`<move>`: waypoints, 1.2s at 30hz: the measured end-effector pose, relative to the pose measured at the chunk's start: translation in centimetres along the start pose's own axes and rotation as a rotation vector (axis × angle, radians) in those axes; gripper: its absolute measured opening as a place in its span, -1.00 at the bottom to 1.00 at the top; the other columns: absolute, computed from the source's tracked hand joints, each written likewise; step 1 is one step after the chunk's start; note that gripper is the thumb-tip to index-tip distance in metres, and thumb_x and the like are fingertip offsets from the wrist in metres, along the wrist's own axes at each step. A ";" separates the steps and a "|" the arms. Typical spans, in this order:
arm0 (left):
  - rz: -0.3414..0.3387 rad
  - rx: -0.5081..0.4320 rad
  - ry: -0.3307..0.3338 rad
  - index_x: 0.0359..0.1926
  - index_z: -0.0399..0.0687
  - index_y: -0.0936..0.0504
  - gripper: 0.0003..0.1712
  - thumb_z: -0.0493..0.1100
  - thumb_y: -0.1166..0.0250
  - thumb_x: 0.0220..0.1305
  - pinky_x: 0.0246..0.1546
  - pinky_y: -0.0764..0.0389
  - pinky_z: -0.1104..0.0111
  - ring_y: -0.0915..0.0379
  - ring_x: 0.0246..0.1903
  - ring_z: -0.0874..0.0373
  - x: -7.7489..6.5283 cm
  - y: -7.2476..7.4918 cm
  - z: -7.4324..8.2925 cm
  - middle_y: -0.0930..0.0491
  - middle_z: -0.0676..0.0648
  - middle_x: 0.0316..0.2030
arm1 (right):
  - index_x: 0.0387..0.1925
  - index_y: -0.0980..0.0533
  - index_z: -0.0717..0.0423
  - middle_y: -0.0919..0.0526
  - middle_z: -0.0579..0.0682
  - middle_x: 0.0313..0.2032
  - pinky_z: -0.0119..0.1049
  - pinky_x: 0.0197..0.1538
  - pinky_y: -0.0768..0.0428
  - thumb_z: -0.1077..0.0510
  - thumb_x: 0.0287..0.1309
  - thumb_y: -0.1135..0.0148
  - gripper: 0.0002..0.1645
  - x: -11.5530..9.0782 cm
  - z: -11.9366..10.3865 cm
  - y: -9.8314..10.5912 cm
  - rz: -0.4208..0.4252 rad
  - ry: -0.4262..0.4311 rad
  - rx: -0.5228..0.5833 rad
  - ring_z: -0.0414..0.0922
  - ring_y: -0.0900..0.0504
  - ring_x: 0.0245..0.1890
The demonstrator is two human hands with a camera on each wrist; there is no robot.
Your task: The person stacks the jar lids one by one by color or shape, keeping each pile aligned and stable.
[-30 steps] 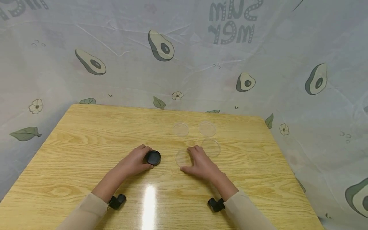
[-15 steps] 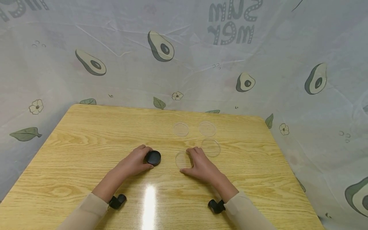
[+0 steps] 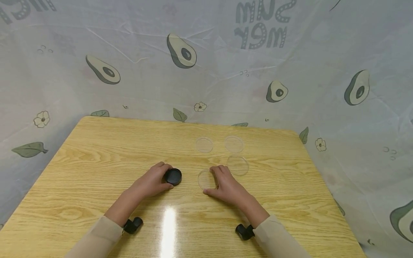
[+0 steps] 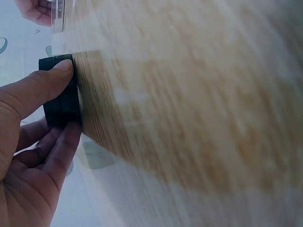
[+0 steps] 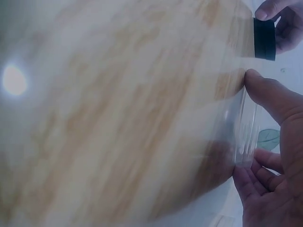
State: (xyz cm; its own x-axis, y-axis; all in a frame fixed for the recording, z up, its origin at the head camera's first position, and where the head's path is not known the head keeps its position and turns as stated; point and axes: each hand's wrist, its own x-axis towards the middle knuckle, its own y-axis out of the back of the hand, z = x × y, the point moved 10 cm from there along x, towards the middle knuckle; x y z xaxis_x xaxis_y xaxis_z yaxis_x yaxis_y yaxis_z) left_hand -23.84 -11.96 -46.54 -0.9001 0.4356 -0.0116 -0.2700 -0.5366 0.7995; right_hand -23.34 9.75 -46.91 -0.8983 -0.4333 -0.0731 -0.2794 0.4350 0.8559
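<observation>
My left hand (image 3: 154, 182) grips a small black round container (image 3: 174, 177) from its left side, standing on the wooden table (image 3: 106, 157). In the left wrist view the thumb and fingers (image 4: 66, 146) pinch opposite sides of the black container (image 4: 64, 104); a seam runs around it. To the right, my right hand (image 3: 227, 186) holds a clear petri dish (image 3: 203, 179) around its right edge. The right wrist view has this dish (image 5: 247, 123) flat on the tabletop, thumb on one side and fingers on the other. A gap separates the two held things.
Beyond the right hand lie more clear round dishes: one nearer dish (image 3: 238, 165), one at the back right (image 3: 233, 144) and one at the back left (image 3: 204, 144). A pale curtain (image 3: 145, 82) printed with avocados hangs behind the table. Light glares off the front tabletop.
</observation>
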 end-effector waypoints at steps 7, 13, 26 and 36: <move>-0.002 0.008 0.007 0.20 -0.34 -0.57 -0.37 -0.18 -0.59 0.19 0.03 -0.66 0.05 -0.61 -0.04 -0.06 0.1 -0.1 -0.2 -0.61 -0.22 -0.02 | 0.44 -0.31 0.26 -0.44 0.21 0.31 0.06 0.37 -0.50 -0.16 0.21 -0.53 -0.01 0.0 0.1 -0.1 -0.009 0.010 0.022 0.09 -0.37 0.33; 0.010 -0.001 0.006 0.19 -0.34 -0.57 -0.37 -0.19 -0.59 0.17 0.04 -0.66 0.03 -0.61 -0.04 -0.06 0.0 0.0 -0.1 -0.61 -0.22 -0.03 | 0.46 -0.29 0.29 -0.42 0.22 0.33 0.08 0.39 -0.48 -0.15 0.19 -0.54 0.02 0.1 0.0 -0.2 -0.020 0.015 0.038 0.11 -0.36 0.35; 0.000 -0.012 -0.005 0.18 -0.35 -0.56 -0.39 -0.22 -0.58 0.18 0.04 -0.66 0.04 -0.61 -0.03 -0.07 0.0 0.1 0.0 -0.60 -0.23 -0.02 | 0.48 -0.31 0.22 -0.47 0.11 0.20 -0.04 0.19 -0.52 -0.18 0.18 -0.54 0.02 0.2 1.1 0.3 -0.019 -0.101 0.221 -0.04 -0.46 0.08; -0.004 -0.013 -0.011 0.17 -0.35 -0.57 -0.40 -0.21 -0.58 0.18 0.03 -0.66 0.06 -0.60 -0.05 -0.04 0.1 0.2 0.1 -0.59 -0.21 -0.04 | 0.52 -0.22 0.29 -0.43 0.20 0.30 0.06 0.38 -0.52 -0.06 0.37 -0.40 -0.07 2.0 1.3 2.0 0.058 -0.101 0.292 0.09 -0.48 0.30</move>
State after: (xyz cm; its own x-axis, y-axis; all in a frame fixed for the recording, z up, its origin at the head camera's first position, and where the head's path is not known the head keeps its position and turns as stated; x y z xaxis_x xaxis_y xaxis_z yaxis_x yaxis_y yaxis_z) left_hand -23.90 -11.95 -46.34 -0.8950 0.4459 -0.0078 -0.2780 -0.5441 0.7916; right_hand -26.17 10.75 -46.01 -0.9407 -0.3268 -0.0914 -0.2991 0.6713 0.6782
